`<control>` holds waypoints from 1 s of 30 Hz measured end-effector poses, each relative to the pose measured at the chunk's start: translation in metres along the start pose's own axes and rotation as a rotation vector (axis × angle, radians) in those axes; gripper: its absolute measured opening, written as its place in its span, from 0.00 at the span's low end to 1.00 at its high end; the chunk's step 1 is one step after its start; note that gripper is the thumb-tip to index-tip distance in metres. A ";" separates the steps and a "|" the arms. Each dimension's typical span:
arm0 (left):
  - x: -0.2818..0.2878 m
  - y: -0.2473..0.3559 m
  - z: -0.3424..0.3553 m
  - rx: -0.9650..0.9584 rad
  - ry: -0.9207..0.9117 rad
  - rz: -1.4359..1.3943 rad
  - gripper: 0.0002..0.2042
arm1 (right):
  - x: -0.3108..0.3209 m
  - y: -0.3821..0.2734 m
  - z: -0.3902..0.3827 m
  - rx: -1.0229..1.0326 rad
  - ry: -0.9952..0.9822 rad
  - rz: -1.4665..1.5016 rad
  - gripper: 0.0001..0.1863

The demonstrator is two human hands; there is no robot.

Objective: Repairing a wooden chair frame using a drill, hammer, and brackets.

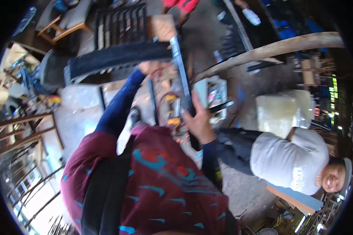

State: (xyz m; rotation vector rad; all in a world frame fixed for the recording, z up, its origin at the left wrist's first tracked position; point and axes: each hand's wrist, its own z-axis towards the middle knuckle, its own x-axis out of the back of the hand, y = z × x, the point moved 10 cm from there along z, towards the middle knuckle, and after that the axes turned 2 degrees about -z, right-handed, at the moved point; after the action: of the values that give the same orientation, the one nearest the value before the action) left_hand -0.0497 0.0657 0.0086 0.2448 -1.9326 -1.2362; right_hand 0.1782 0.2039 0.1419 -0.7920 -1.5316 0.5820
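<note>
A dark wooden furniture frame lies in front of me, its wide black curved board [119,59] running left to right. From the board's right end a long dark bar [181,72] comes back toward my body, its upper face shining. My right hand [200,123] is closed round this bar near its close end, thumb and fingers on either side. My left hand [156,68] is at the board's near edge, close to the bar, with its fingers curled in. Motion blurs those fingers, and what they hold is hidden.
A yellow and black power tool [173,110] lies on the floor below the frame. Beyond the bar stands a pale open box [211,96]. A co-worker in a white shirt [288,160] is at my right. A long wooden pole [270,51] crosses the far right. Slatted black furniture [121,25] stands behind.
</note>
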 end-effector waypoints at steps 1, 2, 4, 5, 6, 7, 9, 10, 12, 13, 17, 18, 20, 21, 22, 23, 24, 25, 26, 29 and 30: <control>0.003 0.003 0.001 -0.015 0.026 -0.128 0.20 | 0.007 -0.013 0.003 0.153 0.082 -0.080 0.42; 0.012 0.009 0.002 -0.056 0.134 -0.116 0.19 | 0.010 -0.014 0.002 0.174 0.092 -0.201 0.42; 0.016 0.015 0.004 -0.061 0.191 -0.199 0.19 | 0.017 -0.017 0.005 0.197 0.104 -0.236 0.42; 0.017 0.019 0.005 -0.060 0.204 -0.229 0.18 | 0.017 -0.017 0.007 0.174 0.068 -0.156 0.43; 0.016 0.019 0.002 -0.054 0.210 -0.242 0.18 | 0.016 -0.021 0.007 0.198 0.069 -0.173 0.42; 0.016 0.022 0.001 -0.047 0.211 -0.247 0.18 | 0.021 -0.017 0.008 0.138 0.074 -0.174 0.41; 0.009 0.014 -0.002 0.029 0.183 -0.317 0.18 | 0.009 -0.013 0.007 0.075 -0.010 -0.075 0.41; 0.012 0.017 -0.003 -0.016 0.209 -0.274 0.18 | 0.005 0.000 0.004 -0.050 -0.031 0.005 0.41; 0.006 0.007 -0.004 0.074 0.157 -0.301 0.18 | 0.009 -0.013 0.002 0.078 0.048 -0.054 0.43; 0.003 0.005 -0.005 0.090 0.119 -0.336 0.21 | 0.005 -0.010 0.002 0.043 0.023 -0.044 0.44; -0.002 0.002 -0.004 0.104 0.055 -0.277 0.20 | 0.000 -0.006 0.000 -0.042 -0.001 -0.019 0.44; -0.009 -0.001 -0.003 0.138 -0.009 -0.344 0.18 | 0.001 -0.006 0.000 -0.045 0.004 -0.003 0.44; -0.015 -0.007 -0.001 0.187 -0.042 -0.384 0.16 | 0.003 -0.007 0.001 -0.050 0.010 -0.015 0.44; -0.020 -0.010 -0.001 0.209 -0.076 -0.427 0.14 | 0.003 -0.005 0.001 -0.061 0.007 -0.021 0.44; -0.023 -0.016 -0.001 0.280 -0.074 -0.486 0.13 | 0.002 -0.003 0.001 -0.073 0.004 -0.027 0.44; -0.023 -0.017 0.000 0.280 -0.072 -0.475 0.13 | 0.002 0.001 0.001 -0.100 0.005 -0.057 0.44; -0.023 -0.017 0.001 0.275 -0.051 -0.516 0.12 | 0.002 -0.003 0.001 -0.038 0.021 -0.089 0.44; -0.025 -0.018 0.000 0.284 -0.063 -0.565 0.11 | 0.001 -0.003 0.000 -0.017 0.031 -0.117 0.44; -0.026 -0.017 0.000 0.276 -0.060 -0.594 0.14 | 0.000 -0.003 0.000 0.004 0.041 -0.145 0.44; -0.008 -0.010 0.000 0.156 0.071 -0.367 0.20 | -0.007 0.000 0.000 0.007 0.027 -0.137 0.47; -0.004 -0.008 -0.001 0.119 0.097 -0.282 0.22 | -0.004 -0.006 0.001 0.056 0.074 -0.158 0.48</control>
State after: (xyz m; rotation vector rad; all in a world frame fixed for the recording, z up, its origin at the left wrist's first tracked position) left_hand -0.0484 0.0634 0.0004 0.6458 -1.9361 -1.2621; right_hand 0.1764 0.1972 0.1441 -0.6364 -1.4875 0.4719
